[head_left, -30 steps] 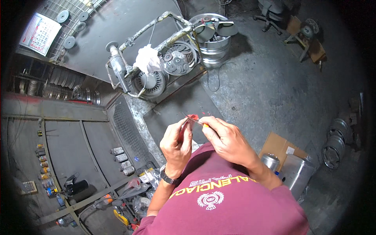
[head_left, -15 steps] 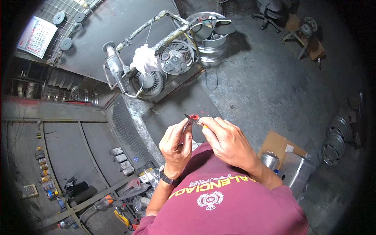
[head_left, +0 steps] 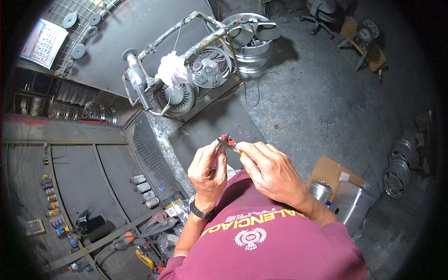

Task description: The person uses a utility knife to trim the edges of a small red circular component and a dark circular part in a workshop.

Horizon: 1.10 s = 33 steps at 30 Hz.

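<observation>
My left hand (head_left: 207, 172) is closed on a thin red piece (head_left: 225, 136), held upright in front of my chest with its top end showing above the fingertips. My right hand (head_left: 270, 172), also closed, grips the yellow handle (head_left: 243, 153) of a small dark blade (head_left: 223, 142), which lies against the red piece near the left fingertips. Much of the red piece is hidden by my fingers. Small red bits (head_left: 240, 132) lie on the grey mat (head_left: 203, 121) beyond my hands.
A metal frame (head_left: 196, 18) with wheels, a grinder and white cloth stands ahead, near stacked rims (head_left: 252, 58). Left are a panel (head_left: 74, 177) with cans and a mesh (head_left: 154, 154). Right are cardboard (head_left: 322, 170), metal cylinders (head_left: 350, 210), more rims (head_left: 396, 172) and a chair (head_left: 317, 18).
The blade has tilted and shifted slightly at the top of the red piece, which now stands up more above my left fingers. Both hands have moved only a little.
</observation>
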### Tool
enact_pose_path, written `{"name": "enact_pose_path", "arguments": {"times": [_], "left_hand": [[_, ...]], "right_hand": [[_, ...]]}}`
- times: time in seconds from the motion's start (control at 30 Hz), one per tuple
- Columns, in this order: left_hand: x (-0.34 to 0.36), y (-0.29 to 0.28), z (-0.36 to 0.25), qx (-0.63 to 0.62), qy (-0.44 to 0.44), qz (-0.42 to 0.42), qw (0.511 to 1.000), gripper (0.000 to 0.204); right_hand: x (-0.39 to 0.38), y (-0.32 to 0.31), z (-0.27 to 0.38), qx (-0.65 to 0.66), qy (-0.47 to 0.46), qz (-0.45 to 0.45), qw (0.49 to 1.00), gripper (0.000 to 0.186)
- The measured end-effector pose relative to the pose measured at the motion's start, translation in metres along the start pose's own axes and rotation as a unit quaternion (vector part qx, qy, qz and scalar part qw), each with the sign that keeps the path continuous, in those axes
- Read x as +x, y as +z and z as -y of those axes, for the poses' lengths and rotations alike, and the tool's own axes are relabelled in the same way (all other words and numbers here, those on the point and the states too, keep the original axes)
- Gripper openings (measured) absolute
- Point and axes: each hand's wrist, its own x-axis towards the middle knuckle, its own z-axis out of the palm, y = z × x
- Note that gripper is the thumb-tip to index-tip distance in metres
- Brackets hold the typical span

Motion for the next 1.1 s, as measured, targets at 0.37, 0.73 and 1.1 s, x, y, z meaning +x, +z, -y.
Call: {"name": "enact_pose_path", "arguments": {"times": [0.37, 0.73, 1.1], "left_hand": [[-0.004, -0.001, 0.002, 0.014, 0.037, 0.024, 0.999, 0.029], [-0.001, -0.003, 0.003, 0.004, 0.005, -0.019, 1.000, 0.026], [-0.004, -0.006, 0.001, -0.005, 0.009, -0.007, 1.000, 0.028]], "right_hand": [[0.009, 0.007, -0.006, 0.003, 0.012, 0.008, 1.000, 0.025], [0.000, 0.003, 0.000, 0.018, 0.003, -0.005, 1.000, 0.023], [0.003, 0.002, 0.002, 0.012, 0.018, 0.013, 1.000, 0.026]]}}
